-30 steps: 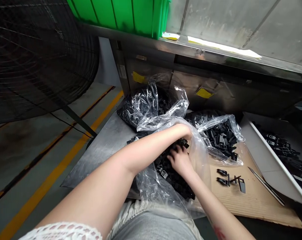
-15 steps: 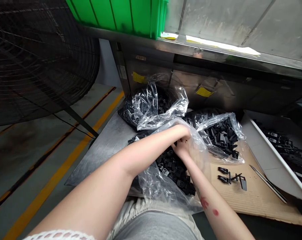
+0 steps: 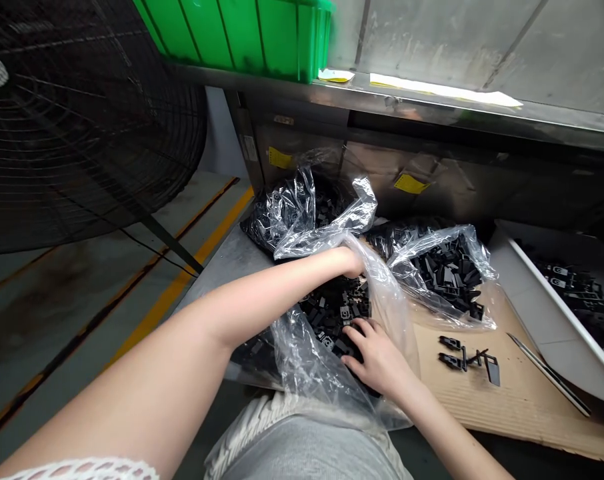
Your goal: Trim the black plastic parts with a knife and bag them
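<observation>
Reaching: L hand and R hand both at open bag of blk parts, bag lying on steel sheet.
L hand: at far side of bag mouth, fingers hidden behind film; can't tell how open or if it has hold of anything.
R hand: fingers curved, about half open, tips on/just above the parts; no clear grip, can't tell if a piece is held.
Parts: loose heap inside bag, in front of person's grey lap; some w/ small pale marks.
Nearby bags: 2nd bag of parts to the right, 3rd bag behind, both touching the open bag.
Cardboard: sheet right of bag, few parts lying apart on it, thin metal tool near its edge.
Tray: white tray at far right w/ more parts.
Above: green crate on steel shelf; fan guard at left, yellow floor line below.
Risk, spill: bag sits near sheet's edge; a tug on film could tip parts onto floor.
Risk, tear: hard part corners could split thin film.
Risk, mix-up: loose parts could slide between bags, cardboard pieces.
Risk, cut: R wrist works near tool if it has an edge; can't tell.
</observation>
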Motion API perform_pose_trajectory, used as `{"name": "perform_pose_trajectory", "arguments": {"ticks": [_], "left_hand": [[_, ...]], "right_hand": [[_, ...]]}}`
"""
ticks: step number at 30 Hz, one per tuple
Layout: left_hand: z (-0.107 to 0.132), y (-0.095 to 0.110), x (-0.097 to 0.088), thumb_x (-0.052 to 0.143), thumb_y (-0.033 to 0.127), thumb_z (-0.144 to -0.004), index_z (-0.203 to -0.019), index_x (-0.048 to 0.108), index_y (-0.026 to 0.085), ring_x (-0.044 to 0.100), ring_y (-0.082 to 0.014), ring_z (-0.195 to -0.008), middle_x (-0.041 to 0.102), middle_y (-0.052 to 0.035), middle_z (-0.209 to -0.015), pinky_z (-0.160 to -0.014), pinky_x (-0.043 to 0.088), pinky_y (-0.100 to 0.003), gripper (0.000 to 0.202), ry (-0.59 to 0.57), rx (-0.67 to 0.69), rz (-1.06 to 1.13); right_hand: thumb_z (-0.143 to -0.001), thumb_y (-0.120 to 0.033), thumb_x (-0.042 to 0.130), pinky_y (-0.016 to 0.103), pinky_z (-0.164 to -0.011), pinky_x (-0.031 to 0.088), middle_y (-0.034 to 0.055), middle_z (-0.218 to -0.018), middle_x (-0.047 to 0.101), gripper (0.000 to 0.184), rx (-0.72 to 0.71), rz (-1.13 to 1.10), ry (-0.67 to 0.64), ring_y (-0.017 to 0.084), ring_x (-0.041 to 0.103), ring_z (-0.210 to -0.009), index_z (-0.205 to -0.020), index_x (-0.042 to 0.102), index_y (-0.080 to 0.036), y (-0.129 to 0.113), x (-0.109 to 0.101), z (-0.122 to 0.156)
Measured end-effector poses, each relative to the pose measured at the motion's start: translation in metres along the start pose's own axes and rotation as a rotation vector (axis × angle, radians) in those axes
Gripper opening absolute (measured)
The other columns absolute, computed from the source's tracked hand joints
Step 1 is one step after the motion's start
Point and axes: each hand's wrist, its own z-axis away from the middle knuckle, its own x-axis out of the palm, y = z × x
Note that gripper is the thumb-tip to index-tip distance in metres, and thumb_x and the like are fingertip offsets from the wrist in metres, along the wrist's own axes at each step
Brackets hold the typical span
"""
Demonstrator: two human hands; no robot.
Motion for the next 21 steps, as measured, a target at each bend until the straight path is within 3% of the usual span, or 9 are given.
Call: {"name": "perform_pose_trajectory", "arguments": {"ticks": [3,6,8,10,14,16,18,21], "left_hand": [[0.039,-0.001,0.012,0.047,0.026,-0.084,-0.108,0.051,0.017,0.054,-0.0195,-0.094,0.052,-0.0073,-0.112,-0.079,0.046,-0.039,0.026,-0.103,-0.138,-0.111],[0.088,0.011,0.034,0.052,0.028,-0.081,-0.116,0.046,0.017,0.041,-0.0273,-0.113,0.041,-0.0105,-0.127,-0.092,0.033,-0.052,0.037,-0.145,-0.249,-0.184],[0.119,0.025,0.047,0.061,0.034,-0.073,-0.123,0.041,0.013,0.022,-0.0380,-0.124,0.029,-0.0205,-0.136,-0.095,0.018,-0.061,0.058,-0.187,-0.269,-0.185],[0.142,0.038,0.053,0.060,0.041,-0.070,-0.127,0.034,0.008,0.016,-0.0421,-0.125,0.021,-0.0278,-0.137,-0.093,0.016,-0.063,0.071,-0.241,-0.259,-0.147],[0.175,0.056,0.045,0.053,0.047,-0.073,-0.130,0.033,0.017,0.048,-0.0350,-0.110,0.018,-0.0250,-0.139,-0.081,0.042,-0.041,0.067,-0.382,-0.176,-0.006],[0.187,0.059,0.039,0.052,0.045,-0.073,-0.128,0.036,0.024,0.057,-0.0306,-0.099,0.023,-0.0212,-0.138,-0.074,0.046,-0.034,0.061,-0.435,-0.140,0.044],[0.199,0.058,0.033,0.050,0.041,-0.076,-0.124,0.042,0.025,0.060,-0.0296,-0.094,0.037,-0.0189,-0.132,-0.071,0.047,-0.034,0.051,-0.445,-0.134,0.059],[0.212,0.052,0.024,0.049,0.037,-0.079,-0.110,0.057,0.024,0.064,-0.0245,-0.082,0.064,-0.0110,-0.104,-0.065,0.047,-0.030,0.034,-0.386,-0.142,0.065]], "right_hand": [[-0.080,-0.026,0.044,0.038,-0.089,0.039,0.0146,-0.124,0.046,0.038,0.046,-0.035,0.047,0.026,0.043,-0.113,-0.116,0.050,-0.014,0.012,0.008,-0.009],[-0.083,-0.020,0.036,0.038,-0.089,0.039,0.0146,-0.127,0.043,0.041,0.101,-0.065,0.121,0.023,0.041,-0.116,-0.123,0.041,-0.014,0.025,0.012,-0.030],[-0.084,-0.018,0.031,0.038,-0.090,0.038,0.0171,-0.129,0.039,0.046,0.124,-0.080,0.173,0.023,0.040,-0.117,-0.130,0.029,-0.010,0.030,0.010,-0.049],[-0.086,-0.019,0.027,0.038,-0.092,0.036,0.0184,-0.129,0.038,0.048,0.105,-0.087,0.202,0.022,0.038,-0.119,-0.132,0.022,-0.007,0.029,0.005,-0.068],[-0.087,-0.034,0.034,0.035,-0.094,0.032,0.0111,-0.128,0.043,0.046,-0.088,-0.072,0.139,0.021,0.039,-0.117,-0.128,0.035,-0.014,0.008,0.001,-0.099],[-0.082,-0.043,0.042,0.037,-0.093,0.033,0.0081,-0.130,0.042,0.048,-0.193,-0.042,0.075,0.024,0.038,-0.116,-0.123,0.044,-0.020,-0.008,0.004,-0.105],[-0.076,-0.047,0.050,0.040,-0.090,0.033,0.0054,-0.129,0.043,0.046,-0.272,-0.001,0.011,0.028,0.038,-0.115,-0.115,0.052,-0.024,-0.020,0.009,-0.101],[-0.073,-0.041,0.055,0.041,-0.086,0.035,0.0042,-0.126,0.047,0.034,-0.330,0.070,-0.057,0.030,0.043,-0.108,-0.102,0.061,-0.024,-0.022,0.011,-0.079]]}}
